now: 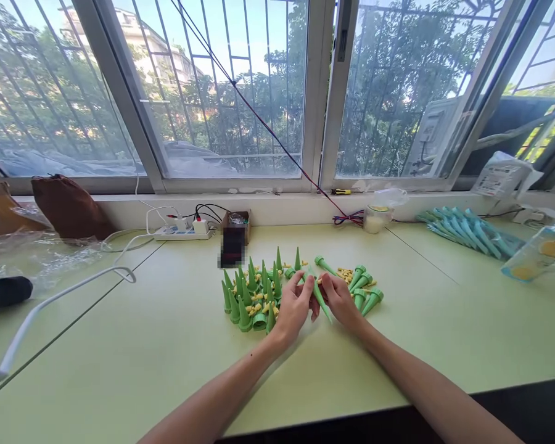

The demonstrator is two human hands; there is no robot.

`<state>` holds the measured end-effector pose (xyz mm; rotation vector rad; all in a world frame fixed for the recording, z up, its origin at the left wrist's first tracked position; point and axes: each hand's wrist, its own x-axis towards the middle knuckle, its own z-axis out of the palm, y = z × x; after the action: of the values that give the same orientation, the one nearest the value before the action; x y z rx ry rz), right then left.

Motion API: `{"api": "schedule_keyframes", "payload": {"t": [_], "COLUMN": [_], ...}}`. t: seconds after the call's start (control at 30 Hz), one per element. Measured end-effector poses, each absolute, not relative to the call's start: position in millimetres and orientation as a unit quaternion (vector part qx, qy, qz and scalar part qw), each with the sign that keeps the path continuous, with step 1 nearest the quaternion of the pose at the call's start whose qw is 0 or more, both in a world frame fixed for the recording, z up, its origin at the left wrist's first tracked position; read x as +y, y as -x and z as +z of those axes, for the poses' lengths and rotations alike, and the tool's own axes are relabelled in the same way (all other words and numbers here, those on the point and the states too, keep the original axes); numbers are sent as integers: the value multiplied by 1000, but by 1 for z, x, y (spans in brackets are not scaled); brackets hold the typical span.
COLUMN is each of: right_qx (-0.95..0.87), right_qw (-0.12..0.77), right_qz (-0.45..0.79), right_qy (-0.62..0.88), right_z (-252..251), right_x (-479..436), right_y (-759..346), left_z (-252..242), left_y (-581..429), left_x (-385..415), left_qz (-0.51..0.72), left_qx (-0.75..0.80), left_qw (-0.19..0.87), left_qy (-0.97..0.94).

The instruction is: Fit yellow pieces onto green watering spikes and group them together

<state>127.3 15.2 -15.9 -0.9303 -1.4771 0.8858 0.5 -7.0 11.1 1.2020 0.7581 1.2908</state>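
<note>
In front of me, my left hand is closed around a green plastic watering spike, whose tip points down toward me. My right hand pinches at the spike's side, where a bit of yellow, seemingly a small valve, shows between the fingertips; the fingers partly hide it. Left of my hands, several green spikes stand tip up, with yellow valves among them. To the right lie several more green spikes beside a small heap of loose yellow valves. One single spike lies just beyond my hands.
A power strip and a small cardboard box stand at the back by the window. A jar, packed blue-green bags and a printed pouch are at the right. A white cable arm crosses the left.
</note>
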Motion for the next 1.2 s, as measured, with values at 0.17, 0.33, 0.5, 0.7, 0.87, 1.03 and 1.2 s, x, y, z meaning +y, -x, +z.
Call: {"api": "schedule_keyframes", "payload": {"t": [0.17, 0.33, 0.5, 0.7, 0.87, 1.03, 1.2], "right_qx": [-589, -558, -566, -601, -632, -659, -678], "right_qw": [561, 555, 564, 576, 568, 546, 543], "right_qz": [406, 450, 431, 377, 347, 333, 281], "right_qy": [416, 422, 419, 406, 397, 395, 407], "right_z": [-20, -23, -18, -13, -15, -13, -9], "right_x": [18, 21, 23, 22, 21, 20, 19], "right_y": [-124, -122, -122, -125, -127, -128, -129], "left_z": [5, 0, 5, 11, 12, 14, 16], "left_y": [-1, 0, -1, -3, -1, 0, 1], "left_x": [-8, -11, -8, -5, -3, -3, -5], "left_qz": [546, 549, 543, 548, 542, 546, 536], "left_qx": [327, 348, 341, 312, 308, 309, 303], "left_qw": [527, 439, 451, 558, 633, 652, 662], "left_qy": [-563, -620, -621, -540, -459, -426, -427]}}
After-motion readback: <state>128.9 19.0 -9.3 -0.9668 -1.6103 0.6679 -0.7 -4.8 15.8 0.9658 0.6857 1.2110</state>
